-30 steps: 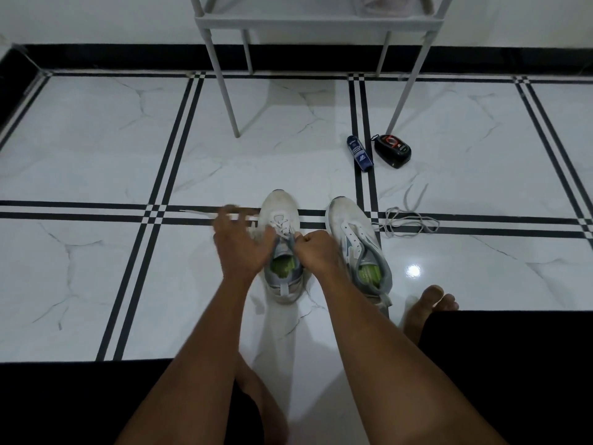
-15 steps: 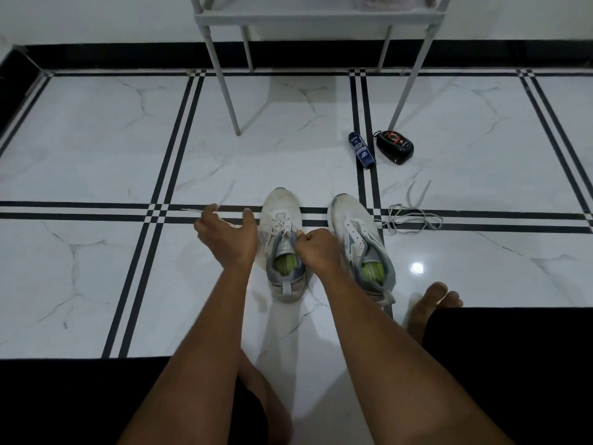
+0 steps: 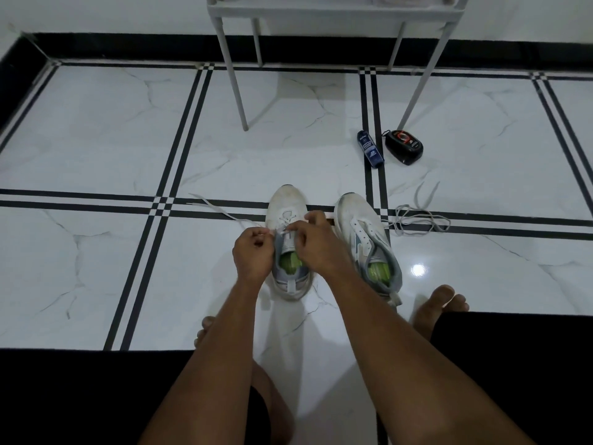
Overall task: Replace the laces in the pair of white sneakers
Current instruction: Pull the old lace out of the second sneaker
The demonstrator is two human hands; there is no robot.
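The left sneaker (image 3: 287, 220) stands on the white marble floor (image 3: 96, 149), toe pointing away, its toe touching the black double stripe that crosses the floor. Its lace (image 3: 224, 213) is partly threaded through the front eyelets; the free end trails left across the stripe. The left hand (image 3: 253, 255), fingers curled, pinches that lace beside the sneaker's left edge. The right hand (image 3: 314, 239) lies over the tongue, fingertips curled onto the lacing; whether they grip the lace cannot be told, as the hand hides it. Just beside, to the right, stands the right sneaker (image 3: 365, 239), its eyelets bare. A loose lace (image 3: 417, 216) lies coiled on the stripe near its toe. Farther away lie a blue tube (image 3: 370, 149) and a black case (image 3: 404, 146), beside a leg of a white rack (image 3: 333, 12) cut off at the top edge.
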